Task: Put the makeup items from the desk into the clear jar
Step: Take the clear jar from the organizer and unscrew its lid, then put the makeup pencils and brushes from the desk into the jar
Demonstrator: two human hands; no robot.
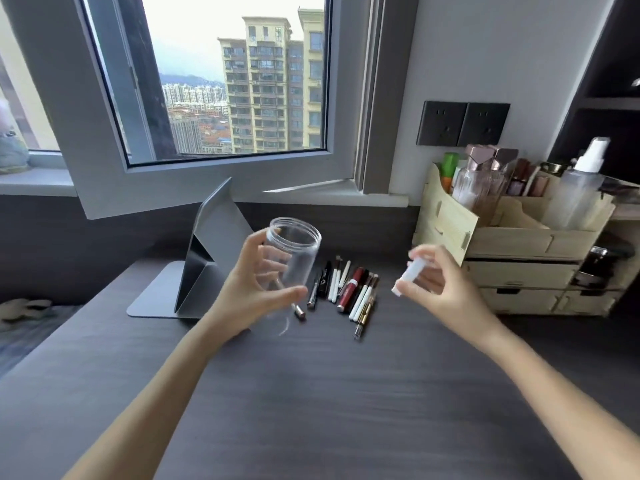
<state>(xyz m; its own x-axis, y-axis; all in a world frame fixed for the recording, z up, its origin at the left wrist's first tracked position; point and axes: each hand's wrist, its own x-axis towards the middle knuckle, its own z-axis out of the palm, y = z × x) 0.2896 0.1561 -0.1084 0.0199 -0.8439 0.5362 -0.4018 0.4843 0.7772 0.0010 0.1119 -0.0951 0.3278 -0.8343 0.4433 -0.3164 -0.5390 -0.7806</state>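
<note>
Desk: dark grey wood-grain desk [329, 393] under an open window [214, 81], wide bare stretch in front of me.
Jar: clear jar [294, 251] lifted off the desk, tilted, mouth up and away from me, looks empty.
Left hand: my left hand [256, 275] wraps the jar's lower half, fingers curled round the far wall, thumb across the front.
Right hand: my right hand [436, 282] pinches a small white tube [410, 273] between thumb and fingertips, raised, well apart from the jar mouth.
Items left: row of makeup items [346, 289] lies on the desk between my hands, brushes, pencils, a red tube [350, 287]; a short lipstick [300, 311] sits just below the jar.
Progress: barely started, I judge; nothing in the jar, first piece in hand, whole row to go.
Room left side: folding mirror stand [194, 268] just beside my left hand, tight there.
Room right side: wooden organizer [512, 237] with bottles close behind my right hand, corner near my knuckles.
Open path: gap between hands above the row is free; straight swing to the jar mouth.
Edges: desk's left edge drops off past the mirror; near edge out of view.
</note>
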